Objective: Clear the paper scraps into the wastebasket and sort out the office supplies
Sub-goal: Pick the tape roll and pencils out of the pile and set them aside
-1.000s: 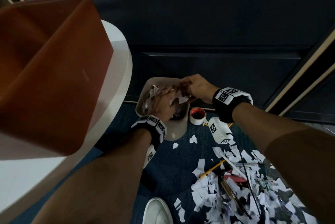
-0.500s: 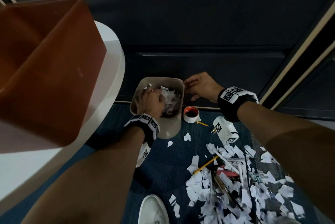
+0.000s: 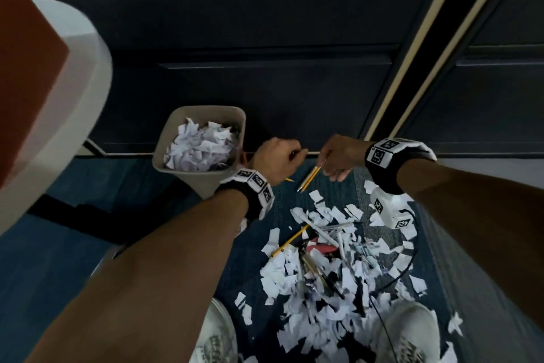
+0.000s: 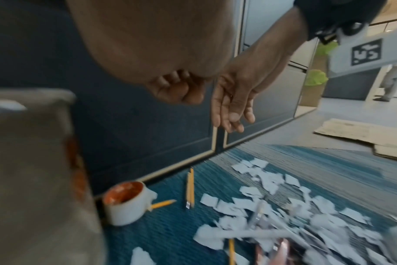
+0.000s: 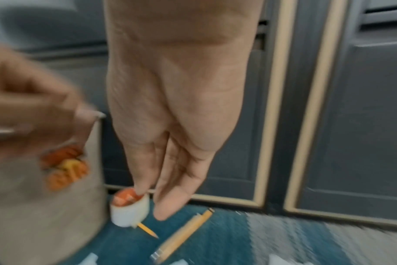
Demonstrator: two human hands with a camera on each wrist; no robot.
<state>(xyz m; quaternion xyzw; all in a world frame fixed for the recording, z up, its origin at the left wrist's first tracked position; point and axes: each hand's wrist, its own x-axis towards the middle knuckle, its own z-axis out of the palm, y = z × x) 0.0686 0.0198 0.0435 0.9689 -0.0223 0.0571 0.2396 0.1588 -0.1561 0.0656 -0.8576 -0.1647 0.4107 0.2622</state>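
Seen from above, a person crouches over a blue carpet (image 3: 164,245) strewn with torn white paper scraps (image 3: 297,280). No brand or readable writing shows anywhere — only black-and-white square marker patterns on the two wristbands (image 3: 382,153).

A beige wastebasket (image 3: 176,133) stands against a dark panelled wall (image 3: 265,39), filled with crumpled paper. On its side the right wrist view shows a blurred orange sticker (image 5: 65,165) that cannot be read.

The left hand (image 3: 275,159) hovers just right of the basket, fingers curled inward; nothing can be seen in it. The right hand (image 3: 338,156) hangs beside it with fingers relaxed and pointing down, apart from the floor and holding nothing.

Below the right hand, two yellow pencils (image 3: 307,178) lie side by side on the carpet. A roll of white tape (image 4: 125,202) with an orange core stands near the basket, a short pencil stub (image 4: 162,203) poking out beside it.

Nearer the person's white shoes (image 3: 406,333), pens, another pencil (image 3: 290,240) and something red lie mixed into the scrap heap — too tangled to sort apart. A white bench edge (image 3: 88,74) curves in at left.
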